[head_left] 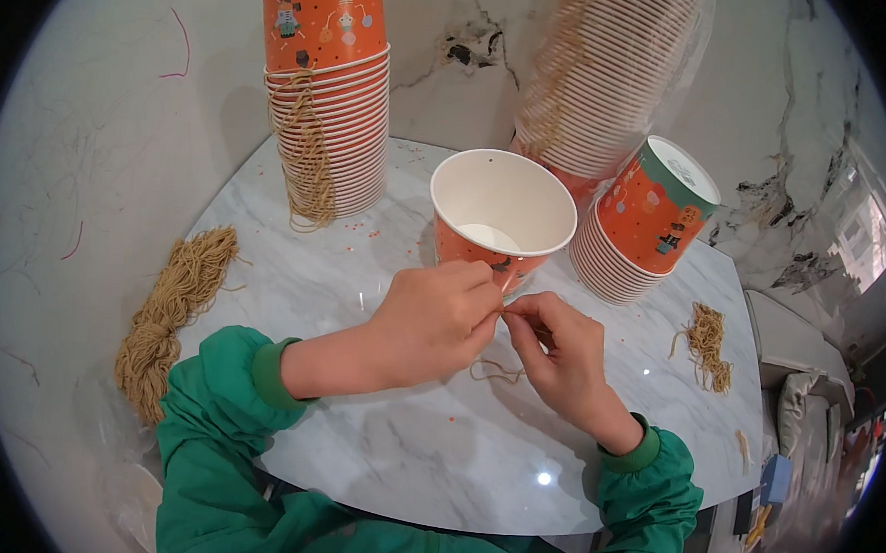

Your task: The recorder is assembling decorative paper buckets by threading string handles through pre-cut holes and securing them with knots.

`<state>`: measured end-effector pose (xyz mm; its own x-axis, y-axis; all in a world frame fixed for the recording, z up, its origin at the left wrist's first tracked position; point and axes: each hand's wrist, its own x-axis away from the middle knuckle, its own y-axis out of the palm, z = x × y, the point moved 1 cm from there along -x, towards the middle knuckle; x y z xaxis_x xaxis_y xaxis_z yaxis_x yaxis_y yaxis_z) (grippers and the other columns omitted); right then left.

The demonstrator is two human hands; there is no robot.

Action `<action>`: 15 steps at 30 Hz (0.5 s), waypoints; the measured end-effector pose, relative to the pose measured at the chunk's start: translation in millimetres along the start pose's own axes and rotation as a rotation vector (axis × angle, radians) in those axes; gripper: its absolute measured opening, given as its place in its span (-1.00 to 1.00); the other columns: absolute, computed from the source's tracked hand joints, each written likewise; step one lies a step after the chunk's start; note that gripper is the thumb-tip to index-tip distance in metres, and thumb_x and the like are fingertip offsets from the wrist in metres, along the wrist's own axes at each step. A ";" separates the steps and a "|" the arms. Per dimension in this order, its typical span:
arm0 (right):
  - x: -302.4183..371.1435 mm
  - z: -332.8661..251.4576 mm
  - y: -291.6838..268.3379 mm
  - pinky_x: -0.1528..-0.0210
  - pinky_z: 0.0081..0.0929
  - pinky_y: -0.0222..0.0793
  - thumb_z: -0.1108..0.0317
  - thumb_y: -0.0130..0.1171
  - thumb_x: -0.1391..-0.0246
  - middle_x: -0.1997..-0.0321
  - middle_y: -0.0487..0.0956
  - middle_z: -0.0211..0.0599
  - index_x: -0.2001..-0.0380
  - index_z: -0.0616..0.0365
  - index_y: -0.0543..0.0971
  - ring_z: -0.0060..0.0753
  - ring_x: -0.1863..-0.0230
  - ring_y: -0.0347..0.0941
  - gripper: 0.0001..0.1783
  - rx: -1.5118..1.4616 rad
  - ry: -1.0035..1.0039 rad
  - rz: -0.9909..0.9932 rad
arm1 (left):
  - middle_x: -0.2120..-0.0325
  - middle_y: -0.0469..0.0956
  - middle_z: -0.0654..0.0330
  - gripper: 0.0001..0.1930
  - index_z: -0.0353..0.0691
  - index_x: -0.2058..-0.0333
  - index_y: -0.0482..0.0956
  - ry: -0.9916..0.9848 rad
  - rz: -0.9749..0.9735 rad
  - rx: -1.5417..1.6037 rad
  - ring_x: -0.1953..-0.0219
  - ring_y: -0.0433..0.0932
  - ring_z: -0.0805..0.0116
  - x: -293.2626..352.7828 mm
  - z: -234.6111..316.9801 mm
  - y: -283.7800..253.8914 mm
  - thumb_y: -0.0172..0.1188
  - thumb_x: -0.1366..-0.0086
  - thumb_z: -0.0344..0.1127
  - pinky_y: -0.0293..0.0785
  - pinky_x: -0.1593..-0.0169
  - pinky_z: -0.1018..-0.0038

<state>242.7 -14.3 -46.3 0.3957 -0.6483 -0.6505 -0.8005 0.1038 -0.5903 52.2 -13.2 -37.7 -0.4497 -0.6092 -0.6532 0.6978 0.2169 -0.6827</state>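
An orange paper bucket [505, 202] with a white inside stands upright at the middle of the table, its mouth facing up and a small dark hole near the far rim. Right in front of it, my left hand [439, 316] and my right hand [557, 355] meet fingertip to fingertip. Both pinch a thin tan string [498, 372], whose loose end curls down below the fingers. The left fingers overlap the bucket's near side and hide part of its print; whether the string passes through the wall there, I cannot tell.
Nested buckets stand in a tall stack [335, 141] at the back left, a bagged stack [614, 75] at the back, and a shorter upside-down stack [646, 227] at right. A thick string bundle [176, 313] lies at the left edge, a smaller string bunch [708, 348] at the right.
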 end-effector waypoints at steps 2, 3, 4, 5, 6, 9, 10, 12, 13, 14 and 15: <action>0.5 0.4 2.0 0.54 -0.50 0.35 0.54 0.24 -0.08 0.52 0.56 -0.23 0.29 0.25 0.55 -0.44 0.58 0.48 -0.89 -0.147 0.203 -0.062 | 0.46 0.43 0.20 -0.91 -0.26 0.45 0.52 0.037 0.007 -0.093 0.44 0.50 0.25 2.3 0.1 4.6 0.25 -0.03 -0.48 0.41 0.47 0.33; 1.2 1.1 2.3 0.54 -0.50 0.35 0.54 0.24 -0.08 0.52 0.56 -0.23 0.29 0.25 0.55 -0.44 0.58 0.48 -0.89 -0.145 0.203 -0.061 | 0.46 0.40 0.22 -0.89 -0.25 0.45 0.51 0.079 0.016 -0.184 0.42 0.50 0.25 2.7 0.5 6.6 0.26 0.00 -0.47 0.41 0.47 0.31; 2.3 3.5 3.6 0.53 -0.54 0.35 0.53 0.23 -0.10 0.52 0.56 -0.27 0.30 0.26 0.53 -0.52 0.58 0.46 -0.90 -0.179 0.235 -0.063 | 0.46 0.40 0.22 -0.89 -0.25 0.45 0.51 0.080 0.016 -0.183 0.42 0.50 0.25 2.7 0.4 7.8 0.26 0.00 -0.47 0.41 0.47 0.31; 3.3 6.3 5.1 0.52 -0.58 0.34 0.52 0.21 -0.13 0.53 0.55 -0.31 0.31 0.27 0.51 -0.59 0.57 0.44 -0.91 -0.214 0.267 -0.065 | 0.45 0.40 0.22 -0.88 -0.25 0.46 0.49 0.097 0.019 -0.193 0.42 0.50 0.26 2.6 0.4 8.6 0.27 0.01 -0.47 0.41 0.47 0.32; 4.7 9.5 6.9 0.52 -0.58 0.34 0.52 0.21 -0.13 0.53 0.55 -0.31 0.31 0.27 0.51 -0.59 0.57 0.44 -0.91 -0.215 0.266 -0.063 | 0.45 0.39 0.22 -0.86 -0.25 0.47 0.48 0.114 0.022 -0.205 0.41 0.50 0.26 2.7 0.8 9.0 0.27 0.02 -0.48 0.41 0.47 0.34; 7.6 20.8 12.8 0.48 -0.63 0.32 0.49 0.18 -0.18 0.50 0.55 -0.39 0.30 0.27 0.49 -0.68 0.52 0.42 -0.91 -0.420 0.370 -0.058 | 0.40 0.42 0.19 -0.84 -0.25 0.41 0.52 0.137 0.069 -0.249 0.37 0.49 0.21 2.4 0.3 11.8 0.28 0.02 -0.47 0.43 0.40 0.34; 7.4 24.2 13.9 0.47 -0.67 0.31 0.46 0.16 -0.20 0.48 0.55 -0.43 0.29 0.26 0.49 -0.72 0.49 0.42 -0.91 -0.514 0.421 -0.031 | 0.40 0.42 0.19 -0.84 -0.25 0.41 0.52 0.141 0.068 -0.248 0.37 0.49 0.21 -2.1 -0.1 11.5 0.28 0.02 -0.47 0.43 0.40 0.34; 5.7 27.8 13.4 0.45 -0.70 0.30 0.44 0.14 -0.23 0.45 0.55 -0.47 0.29 0.24 0.48 -0.75 0.45 0.42 -0.91 -0.610 0.470 -0.002 | 0.32 0.45 0.17 -0.75 -0.25 0.29 0.56 0.216 0.223 -0.224 0.27 0.48 0.14 -16.7 -0.4 4.9 0.30 0.03 -0.47 0.45 0.30 0.30; 4.6 29.5 11.9 0.44 -0.71 0.32 0.42 0.13 -0.25 0.43 0.55 -0.47 0.29 0.22 0.47 -0.74 0.44 0.43 -0.91 -0.619 0.487 0.012 | 0.24 0.46 0.15 -0.67 -0.24 0.20 0.57 0.197 0.176 -0.233 0.19 0.46 0.10 -21.1 -0.7 -1.6 0.30 0.03 -0.46 0.43 0.19 0.26; 3.7 30.9 10.7 0.43 -0.72 0.33 0.41 0.11 -0.27 0.41 0.56 -0.47 0.28 0.21 0.46 -0.74 0.43 0.44 -0.91 -0.626 0.505 0.026 | 0.24 0.46 0.15 -0.67 -0.24 0.20 0.57 0.200 0.176 -0.232 0.19 0.46 0.10 -26.5 -3.2 -2.7 0.30 0.03 -0.46 0.43 0.19 0.26; 2.5 30.7 10.4 0.43 -0.72 0.33 0.41 0.11 -0.27 0.41 0.56 -0.47 0.28 0.21 0.46 -0.74 0.43 0.44 -0.91 -0.629 0.501 0.026 | 0.23 0.46 0.15 -0.66 -0.23 0.20 0.57 0.207 0.193 -0.250 0.17 0.46 0.09 -31.6 -4.5 -5.1 0.29 0.03 -0.47 0.43 0.17 0.26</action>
<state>249.2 8.3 -68.7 0.2438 -0.9284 -0.2805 -0.9693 -0.2241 -0.1007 60.4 8.3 -15.1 -0.4439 -0.3776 -0.8126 0.6346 0.5078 -0.5826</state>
